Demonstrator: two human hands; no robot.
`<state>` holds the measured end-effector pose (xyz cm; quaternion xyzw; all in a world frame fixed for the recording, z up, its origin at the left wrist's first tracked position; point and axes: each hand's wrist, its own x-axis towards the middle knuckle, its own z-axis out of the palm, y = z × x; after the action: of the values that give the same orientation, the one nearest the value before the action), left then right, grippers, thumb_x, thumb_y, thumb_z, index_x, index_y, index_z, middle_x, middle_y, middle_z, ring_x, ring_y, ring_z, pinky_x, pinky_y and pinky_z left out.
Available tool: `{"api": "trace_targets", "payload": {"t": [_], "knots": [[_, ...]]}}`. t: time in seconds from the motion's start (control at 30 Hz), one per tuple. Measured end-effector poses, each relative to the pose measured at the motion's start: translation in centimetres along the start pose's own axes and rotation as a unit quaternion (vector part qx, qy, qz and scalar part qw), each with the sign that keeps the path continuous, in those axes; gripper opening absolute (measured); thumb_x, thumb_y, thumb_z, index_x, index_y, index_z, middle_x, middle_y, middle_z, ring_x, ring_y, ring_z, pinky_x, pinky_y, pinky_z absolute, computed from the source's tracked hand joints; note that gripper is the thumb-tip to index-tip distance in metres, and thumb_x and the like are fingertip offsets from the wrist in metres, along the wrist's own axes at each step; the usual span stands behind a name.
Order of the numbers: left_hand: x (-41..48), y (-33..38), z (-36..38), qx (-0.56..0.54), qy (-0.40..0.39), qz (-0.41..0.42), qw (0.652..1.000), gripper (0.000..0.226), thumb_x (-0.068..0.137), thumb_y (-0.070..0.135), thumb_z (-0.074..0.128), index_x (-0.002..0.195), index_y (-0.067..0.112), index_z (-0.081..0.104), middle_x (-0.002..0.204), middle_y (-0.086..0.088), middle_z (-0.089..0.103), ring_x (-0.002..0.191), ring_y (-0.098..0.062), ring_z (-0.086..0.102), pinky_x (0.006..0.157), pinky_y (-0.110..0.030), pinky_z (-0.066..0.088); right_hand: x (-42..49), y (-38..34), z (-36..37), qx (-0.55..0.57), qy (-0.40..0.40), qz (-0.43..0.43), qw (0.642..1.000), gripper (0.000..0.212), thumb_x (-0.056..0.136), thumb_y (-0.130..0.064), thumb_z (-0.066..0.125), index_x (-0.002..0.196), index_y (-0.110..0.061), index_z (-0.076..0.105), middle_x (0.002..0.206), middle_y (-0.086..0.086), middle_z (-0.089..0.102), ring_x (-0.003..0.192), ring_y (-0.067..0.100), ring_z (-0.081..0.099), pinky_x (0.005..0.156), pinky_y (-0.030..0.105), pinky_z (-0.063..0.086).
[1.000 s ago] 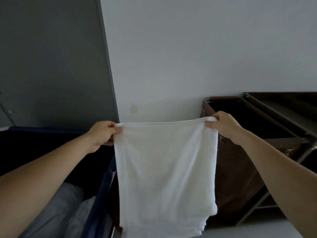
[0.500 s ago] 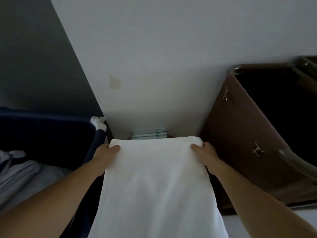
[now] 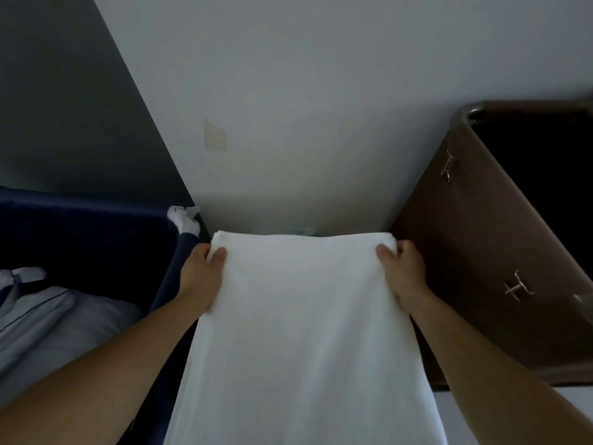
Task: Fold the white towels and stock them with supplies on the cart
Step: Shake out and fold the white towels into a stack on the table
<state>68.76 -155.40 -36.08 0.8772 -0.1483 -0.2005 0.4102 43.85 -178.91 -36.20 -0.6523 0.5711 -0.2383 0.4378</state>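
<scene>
Spanning both hands [image 3: 200, 277] [image 3: 406, 271]: white towel [image 3: 305, 332]

Towel: white terry-cloth towel [image 3: 305, 332], spread in the middle, its far edge toward the wall.
Left grip [image 3: 200, 277]: on the towel's far left corner, thumb on top.
Right grip [image 3: 404, 274]: on the towel's far right corner, thumb on top.
Left of towel: dark blue fabric bin [image 3: 96, 226] just beside it, with pale grey bundled linen [image 3: 64, 322] inside and a small white rag [image 3: 184, 218] on its nearest corner.
Right of towel: brown fabric hamper [image 3: 481, 268] just beside it, with metal clips [image 3: 449, 167] on its towel-facing side.
Behind towel: pale plain wall [image 3: 305, 123].
</scene>
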Motion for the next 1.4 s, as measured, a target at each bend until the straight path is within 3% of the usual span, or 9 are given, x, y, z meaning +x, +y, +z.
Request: {"api": "trace_targets", "payload": {"t": [0.13,0.43,0.53,0.67,0.73,0.93,1.07,1.23,1.4], "knots": [[0.1,-2.4,0.7,0.103,-0.101,-0.084,0.986,0.035,0.102,0.034,0.050,0.126,0.009,0.055,0.108,-0.005,0.062,0.081,-0.015,0.059,0.060,-0.024,0.042,-1.2,2.2,0.4,-0.026,-0.052,0.088,0.994,0.038,0.093,-0.028,0.066,0.122,-0.007,0.057,0.104,0.006,0.058,0.093,0.026,0.059,0.086,0.043,0.052],[-6.0,-4.6,-0.2,-0.029,-0.065,-0.091,0.993,0.060,0.096,0.043,0.058,0.143,0.009,0.039,0.126,-0.006,0.057,0.092,-0.019,0.057,0.071,-0.031,0.044,-8.0,3.2,-2.6,-0.023,-0.053,0.096,0.994,0.056,0.085,-0.041,0.073,0.126,-0.009,0.054,0.094,-0.004,0.059,0.083,0.016,0.059,0.083,0.038,0.052],[-9.6,-5.8,-1.2,-0.074,-0.086,-0.099,0.989,0.071,0.092,0.049,0.063,0.145,0.011,0.036,0.125,-0.003,0.056,0.087,-0.012,0.056,0.065,-0.026,0.044,-11.6,4.5,-4.3,-0.070,-0.072,0.127,0.987,0.061,0.076,-0.053,0.075,0.117,-0.013,0.055,0.098,-0.002,0.063,0.084,0.018,0.063,0.077,0.038,0.053],[-13.8,-8.7,-2.6,-0.073,-0.147,-0.144,0.976,0.090,0.086,0.052,0.069,0.151,0.004,0.030,0.139,-0.008,0.052,0.117,-0.027,0.056,0.100,-0.043,0.048,-16.3,6.4,-6.6,-0.128,-0.065,0.142,0.979,0.057,0.075,-0.059,0.071,0.108,-0.013,0.065,0.095,0.001,0.067,0.082,0.021,0.064,0.075,0.036,0.053],[-15.5,-9.7,-3.2,-0.068,-0.146,-0.146,0.976,0.085,0.085,0.051,0.072,0.146,0.001,0.039,0.136,-0.013,0.056,0.116,-0.030,0.058,0.098,-0.042,0.050,-18.1,6.7,-7.6,-0.157,-0.058,0.147,0.975,0.053,0.077,-0.059,0.067,0.103,-0.012,0.070,0.092,0.003,0.069,0.081,0.022,0.063,0.076,0.035,0.051],[-19.3,-11.1,-4.7,-0.042,-0.138,-0.143,0.979,0.064,0.077,0.055,0.077,0.113,0.004,0.063,0.094,-0.002,0.067,0.080,-0.018,0.064,0.057,-0.025,0.045,-21.6,8.3,-8.7,-0.188,-0.062,0.144,0.970,0.053,0.087,-0.061,0.055,0.105,-0.012,0.064,0.091,0.001,0.063,0.088,0.026,0.060,0.078,0.038,0.051],[-20.4,-11.7,-4.9,-0.063,-0.145,-0.174,0.972,0.055,0.075,0.059,0.077,0.093,0.009,0.063,0.092,-0.005,0.069,0.079,-0.020,0.065,0.056,-0.026,0.047,-22.3,8.9,-8.6,-0.204,-0.042,0.107,0.972,0.060,0.090,-0.063,0.052,0.114,-0.008,0.059,0.103,0.007,0.063,0.096,0.031,0.058,0.085,0.042,0.050],[-20.5,-11.0,-4.9,-0.064,-0.180,-0.236,0.953,0.073,0.074,0.063,0.075,0.113,0.003,0.060,0.101,-0.008,0.066,0.089,-0.028,0.065,0.073,-0.036,0.054,-22.1,9.4,-8.6,-0.173,-0.049,0.131,0.975,0.070,0.085,-0.067,0.057,0.129,-0.012,0.054,0.126,0.010,0.056,0.114,0.034,0.055,0.098,0.047,0.047],[-21.0,-10.5,-5.4,-0.048,-0.202,-0.269,0.941,0.066,0.078,0.060,0.073,0.116,0.007,0.060,0.108,-0.012,0.066,0.095,-0.033,0.064,0.087,-0.046,0.054,-21.3,9.2,-8.7,-0.144,-0.101,0.152,0.973,0.074,0.079,-0.067,0.065,0.123,-0.008,0.061,0.110,0.007,0.066,0.096,0.028,0.063,0.080,0.037,0.052]]}}
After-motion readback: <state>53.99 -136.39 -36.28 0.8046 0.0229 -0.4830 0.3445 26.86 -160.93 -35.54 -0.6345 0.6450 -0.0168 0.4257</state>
